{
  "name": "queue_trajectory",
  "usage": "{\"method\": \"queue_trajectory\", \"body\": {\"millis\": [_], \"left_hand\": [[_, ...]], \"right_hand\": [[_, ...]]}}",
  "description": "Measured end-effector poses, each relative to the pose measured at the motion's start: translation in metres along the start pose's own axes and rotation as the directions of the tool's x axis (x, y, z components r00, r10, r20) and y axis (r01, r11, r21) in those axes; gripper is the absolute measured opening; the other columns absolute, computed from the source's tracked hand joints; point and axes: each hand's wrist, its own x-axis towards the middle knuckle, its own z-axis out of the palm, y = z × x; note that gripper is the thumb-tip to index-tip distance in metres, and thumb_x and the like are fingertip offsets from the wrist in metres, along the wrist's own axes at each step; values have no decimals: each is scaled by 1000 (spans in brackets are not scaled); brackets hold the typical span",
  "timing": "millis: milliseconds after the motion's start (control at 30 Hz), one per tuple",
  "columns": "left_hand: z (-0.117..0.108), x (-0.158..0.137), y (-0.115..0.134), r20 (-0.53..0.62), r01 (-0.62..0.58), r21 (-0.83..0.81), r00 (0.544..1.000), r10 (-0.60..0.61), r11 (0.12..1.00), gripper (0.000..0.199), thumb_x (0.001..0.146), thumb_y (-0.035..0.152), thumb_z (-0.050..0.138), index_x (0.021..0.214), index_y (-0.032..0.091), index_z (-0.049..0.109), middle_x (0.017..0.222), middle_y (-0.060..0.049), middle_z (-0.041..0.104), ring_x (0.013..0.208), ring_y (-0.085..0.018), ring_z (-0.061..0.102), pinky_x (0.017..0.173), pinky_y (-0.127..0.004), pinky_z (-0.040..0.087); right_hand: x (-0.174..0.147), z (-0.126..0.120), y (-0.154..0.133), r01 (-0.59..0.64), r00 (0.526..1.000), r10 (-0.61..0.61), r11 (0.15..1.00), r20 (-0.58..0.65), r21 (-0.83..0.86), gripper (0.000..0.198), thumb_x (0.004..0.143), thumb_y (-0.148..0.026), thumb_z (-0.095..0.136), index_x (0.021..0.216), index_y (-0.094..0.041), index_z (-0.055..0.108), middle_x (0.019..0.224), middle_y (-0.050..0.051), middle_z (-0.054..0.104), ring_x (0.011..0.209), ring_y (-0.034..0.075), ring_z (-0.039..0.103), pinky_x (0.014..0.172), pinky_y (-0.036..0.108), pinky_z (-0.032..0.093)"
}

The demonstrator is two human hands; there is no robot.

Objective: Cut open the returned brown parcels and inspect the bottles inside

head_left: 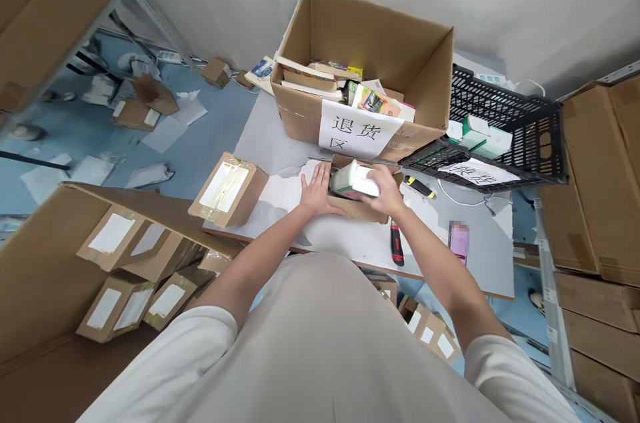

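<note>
Near edge of the surface (487,249): red knife (397,246) lying free, presumably kept within reach. Just beyond, open box (357,209); left hand (315,196) spread at its left end, fingers apart, seemingly steadying it. Right hand (387,191) clamped on the right end of the pack (345,179); pack extends left from that grip, between both hands, at the box's mouth; contact below hidden. Far: carton (299,113) of books, sign (359,129) facing near, likely for reading from here; crate (556,173) at right.

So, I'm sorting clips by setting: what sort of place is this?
Probably a parcel-returns corner: the sign on the big box reads 退货区 (returns area), with labelled cartons at left and a red knife on the table.
</note>
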Motion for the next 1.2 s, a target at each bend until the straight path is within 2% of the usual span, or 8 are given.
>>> {"method": "queue_trajectory", "body": {"millis": [233, 367, 500, 600, 767, 933, 1067, 1200], "left_hand": [[-7, 1, 0, 14, 2, -16, 1000, -2, 1000, 134, 58, 76, 63, 152, 7, -3, 160, -19, 0, 147, -38, -7, 114, -63, 4], [-12, 0, 4, -17, 15, -37, 1000, -16, 999, 138, 55, 77, 66, 152, 6, 0, 159, -22, 0, 147, -40, -5, 113, -64, 3], [-17, -19, 18, -108, 1, -111, 994, -14, 994, 117, 67, 72, 60, 152, 7, 13, 159, -22, 3, 147, -41, -4, 111, -67, -2], [-17, -59, 35, -249, -102, -301, 968, 25, 948, 98, 79, 65, 50, 152, 10, 14, 160, -21, 3, 147, -40, -4, 111, -68, -3], [-11, -139, 62, -332, -317, -849, 942, 40, 423, 76, 83, 62, 44, 148, 26, 29, 148, -14, 41, 139, -32, 36, 109, -55, 36], [-28, -161, 78, -123, -140, -983, 982, -144, -116, 74, 58, 63, 75, 120, 26, 57, 108, -9, 66, 101, -26, 65, 81, -44, 59], [-52, -149, 76, 174, 103, -963, 943, -285, -250, 46, 55, 43, 84, 87, 20, 59, 85, -1, 67, 71, -13, 65, 60, -28, 58], [-62, -137, 41, 163, 75, -971, 904, -395, -229, 44, 51, 40, 85, 77, 18, 57, 74, 2, 64, 58, -9, 59, 49, -22, 51]], "right_hand": [[-61, -93, -33, -67, 876, 81, 997, -475, 47, 57, 55, -33, 83, 100, -29, 49, 109, 7, 54, 111, 31, 53, 97, 50, 43], [-112, -98, -46, -175, 689, 309, 949, -655, 263, 57, 51, -32, 85, 96, -30, 50, 100, 1, 55, 105, 27, 58, 100, 48, 44], [-139, -70, -51, -32, 409, 648, 714, -643, 699, 59, 53, -22, 82, 105, -28, 53, 102, -4, 64, 94, 17, 65, 96, 41, 50], [-147, -46, -58, 70, 293, 853, 432, -433, 899, 51, 61, -24, 77, 109, -25, 59, 104, -1, 70, 97, 18, 67, 96, 41, 52], [-152, -2, -73, 162, 261, 954, 108, -148, 981, 34, 69, -32, 70, 102, -27, 67, 99, -1, 74, 98, 19, 68, 90, 40, 56], [-158, 31, -81, 152, 308, 950, 10, -57, 988, 31, 71, -35, 70, 101, -27, 68, 101, -1, 75, 100, 18, 69, 89, 38, 57], [-167, 31, -74, 131, 312, 947, 34, -74, 991, 36, 69, -32, 72, 105, -26, 67, 103, 0, 75, 103, 19, 68, 93, 38, 56], [-177, 19, -62, 183, 292, 948, 75, -127, 980, 39, 72, -34, 70, 110, -26, 65, 108, 0, 73, 108, 18, 66, 96, 39, 55]]}}
